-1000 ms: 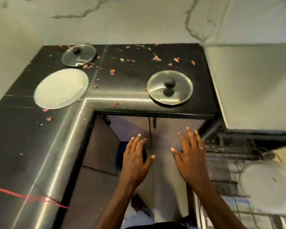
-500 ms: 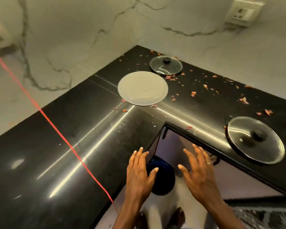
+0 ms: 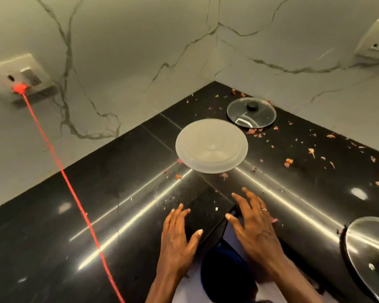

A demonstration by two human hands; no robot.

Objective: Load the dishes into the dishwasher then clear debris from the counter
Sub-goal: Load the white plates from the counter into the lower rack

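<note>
1. Both hands have advanced from over the floor gap to the black counter (image 3: 53, 226) corner, and the white plate (image 3: 211, 146) now lies closer ahead.
2. Left hand (image 3: 178, 235) and right hand (image 3: 253, 224) hover flat, fingers spread, holding nothing.
3. Just behind the plate sits a glass lid (image 3: 251, 112) (black knob on top); another lid (image 3: 371, 256) lies at the right edge.
4. Reddish debris (image 3: 288, 161) scatters over the right counter.

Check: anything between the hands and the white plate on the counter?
Nothing visible. Left hand and right hand are open above the counter's inner corner, and only bare black counter with a few debris flecks lies before the white plate. The glass lid sits behind it.
</note>
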